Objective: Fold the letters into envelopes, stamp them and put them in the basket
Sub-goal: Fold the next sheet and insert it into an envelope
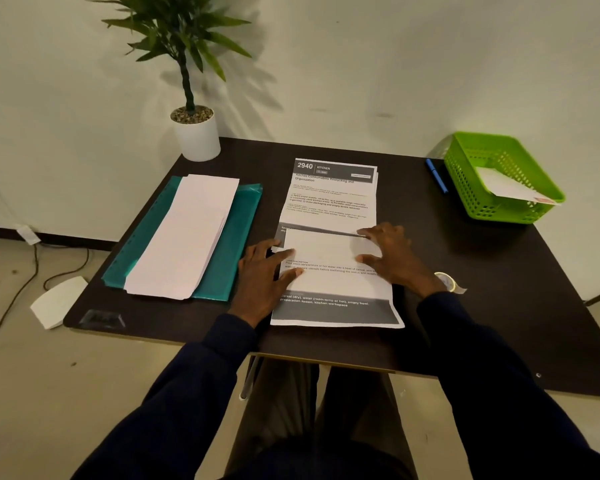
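A printed letter (329,202) lies on the dark table (465,271) in front of me, on top of further printed sheets. Part of it is folded over, showing a blank white panel (326,247) across the middle. My left hand (264,275) rests on the left edge of that fold with its fingers spread flat. My right hand (392,254) presses the fold's right side with straight fingers. A stack of white envelopes (184,233) lies to the left. The green basket (478,199) at the far right holds one stamped envelope (510,188).
The envelopes lie on a teal plastic folder (236,233). A blue pen (436,175) lies left of the basket. A potted plant (196,133) stands at the table's back left corner. A small roll of tape (447,282) sits beside my right wrist. On the floor lie cables and a paper (58,299).
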